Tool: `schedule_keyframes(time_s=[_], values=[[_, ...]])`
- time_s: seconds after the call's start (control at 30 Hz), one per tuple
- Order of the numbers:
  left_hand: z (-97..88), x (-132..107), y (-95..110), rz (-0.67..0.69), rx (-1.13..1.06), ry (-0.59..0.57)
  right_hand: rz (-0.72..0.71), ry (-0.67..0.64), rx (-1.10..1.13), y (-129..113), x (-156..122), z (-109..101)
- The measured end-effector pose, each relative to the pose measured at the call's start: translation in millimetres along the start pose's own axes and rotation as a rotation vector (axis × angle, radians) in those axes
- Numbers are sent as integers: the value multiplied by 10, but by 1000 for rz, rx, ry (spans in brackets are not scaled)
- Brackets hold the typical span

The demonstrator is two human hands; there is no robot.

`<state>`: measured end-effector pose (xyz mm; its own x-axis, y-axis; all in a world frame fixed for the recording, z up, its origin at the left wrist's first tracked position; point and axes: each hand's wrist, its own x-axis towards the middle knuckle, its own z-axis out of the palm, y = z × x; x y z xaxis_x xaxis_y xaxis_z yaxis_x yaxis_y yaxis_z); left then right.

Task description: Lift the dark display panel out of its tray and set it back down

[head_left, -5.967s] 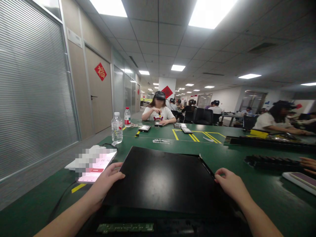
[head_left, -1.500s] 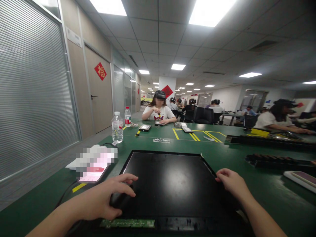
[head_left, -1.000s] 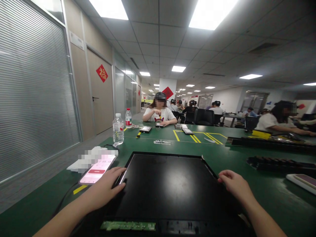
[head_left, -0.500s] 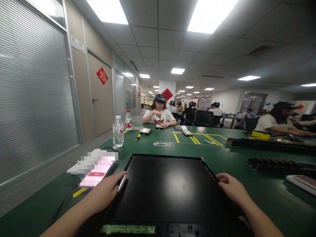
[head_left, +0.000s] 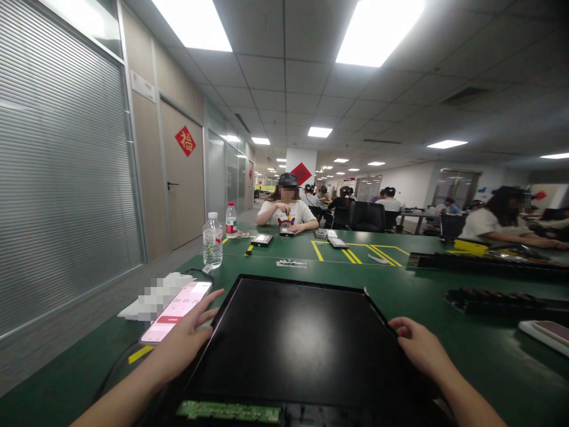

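A black flat display panel (head_left: 297, 338) lies in front of me inside a thin dark frame. Along its near edge runs a green circuit board (head_left: 229, 410). My left hand (head_left: 189, 329) is by the panel's left edge, its fingers spread and pointing forward. It seems to hold nothing, and whether it touches the frame is hard to tell. At the right edge, my right hand (head_left: 415, 341) has its fingers curled round the frame; the fingertips are partly hidden.
A lit phone (head_left: 171, 323) and a clear water bottle (head_left: 213, 242) stand left. Small loose parts (head_left: 291, 263) lie beyond the panel. On the right are long black strips (head_left: 493, 303) and another phone (head_left: 549, 335). A person (head_left: 287, 207) works opposite with hard drives (head_left: 261, 239).
My left hand has come off the panel's left edge and its fingers have spread. My right hand stays at the right edge. The view has tilted up slightly.
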<state>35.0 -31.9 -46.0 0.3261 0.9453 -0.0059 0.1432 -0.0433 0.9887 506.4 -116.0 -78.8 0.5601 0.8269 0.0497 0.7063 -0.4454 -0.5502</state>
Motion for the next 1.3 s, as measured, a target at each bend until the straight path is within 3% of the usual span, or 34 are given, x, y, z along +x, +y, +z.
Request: schedule_keyframes(time_s=[0.13,0.47,0.67,1.03,1.3], values=[[-8,23,2,-81,-187,50,8,8,-21,-42,-32,-22],[-7,99,-95,-179,-278,243,1,19,11,-31,-20,-18],[99,70,-18,-313,-449,176,1,12,10,-3,-5,-14],[166,57,-17,-347,-506,74,0,6,-11,-20,1,-2],[152,-8,32,-273,-474,2,3,-12,-25,-33,-7,0]])
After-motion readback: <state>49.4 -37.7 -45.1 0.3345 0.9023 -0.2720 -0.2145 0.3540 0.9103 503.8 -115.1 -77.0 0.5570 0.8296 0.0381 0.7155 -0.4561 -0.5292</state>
